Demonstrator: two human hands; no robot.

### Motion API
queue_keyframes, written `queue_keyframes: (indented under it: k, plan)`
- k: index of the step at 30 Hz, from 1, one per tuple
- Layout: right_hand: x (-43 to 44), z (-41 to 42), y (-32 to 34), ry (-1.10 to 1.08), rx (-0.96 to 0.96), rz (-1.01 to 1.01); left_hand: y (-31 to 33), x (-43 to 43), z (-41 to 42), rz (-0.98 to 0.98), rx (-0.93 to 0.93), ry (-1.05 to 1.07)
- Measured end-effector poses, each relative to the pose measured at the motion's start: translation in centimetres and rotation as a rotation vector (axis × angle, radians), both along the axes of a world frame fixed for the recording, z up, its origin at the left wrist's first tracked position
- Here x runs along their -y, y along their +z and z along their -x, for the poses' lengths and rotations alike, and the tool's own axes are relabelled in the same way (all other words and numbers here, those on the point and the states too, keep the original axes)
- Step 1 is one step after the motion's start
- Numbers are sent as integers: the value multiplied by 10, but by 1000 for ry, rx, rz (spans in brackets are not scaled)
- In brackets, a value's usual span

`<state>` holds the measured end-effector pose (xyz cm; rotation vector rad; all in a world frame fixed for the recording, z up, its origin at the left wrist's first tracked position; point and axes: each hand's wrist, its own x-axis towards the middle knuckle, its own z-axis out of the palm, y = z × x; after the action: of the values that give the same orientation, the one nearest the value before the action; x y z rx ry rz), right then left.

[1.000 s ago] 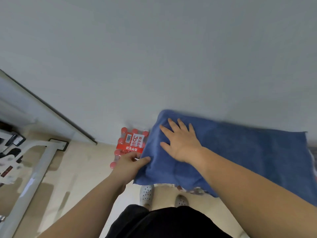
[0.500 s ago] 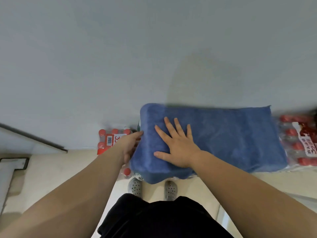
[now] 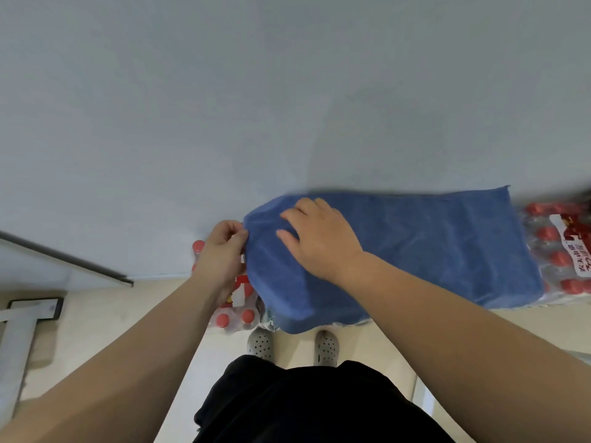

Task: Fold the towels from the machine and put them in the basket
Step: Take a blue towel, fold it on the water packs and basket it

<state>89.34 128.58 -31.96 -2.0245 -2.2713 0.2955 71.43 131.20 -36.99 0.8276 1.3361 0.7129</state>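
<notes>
Pinched left edge of towel (image 3: pixel 415 244) with left hand (image 3: pixel 220 254); gripped cloth just beside with curled right hand (image 3: pixel 319 241). Had towel spread over bottle packs (image 3: pixel 569 251) against wall (image 3: pixel 287 91). Judged mid-fold: needed next to lift that end across, matching right edge.

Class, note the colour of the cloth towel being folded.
Cloth towel: plain blue, clearest in the head view.

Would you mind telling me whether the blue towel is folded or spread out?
Folded: the blue towel has a thick, rounded, doubled edge at its near left.
</notes>
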Motion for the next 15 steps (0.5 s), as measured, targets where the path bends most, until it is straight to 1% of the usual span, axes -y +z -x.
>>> queue_keyframes:
  k: [4, 6, 7, 9, 11, 13, 15]
  plan:
    - [-26, 30, 14, -163, -161, 30, 20, 8, -6, -121, 48, -74]
    - [-33, 34, 18, -267, -316, 117, 30, 12, -9, -194, 63, -126]
    - [-34, 35, 20, -301, -387, 158, 34, 15, -10, -238, 47, -163]
    - [-35, 34, 25, -340, -460, 200, 38, 17, -13, -321, 19, -252]
    - [-35, 30, 26, -425, -574, 232, 38, 18, -15, -384, 8, -321]
    - [-34, 24, 25, -528, -693, 276, 34, 19, -17, -405, -13, -367]
    - [-32, 16, 21, -601, -718, 315, 30, 21, -21, -384, -25, -403]
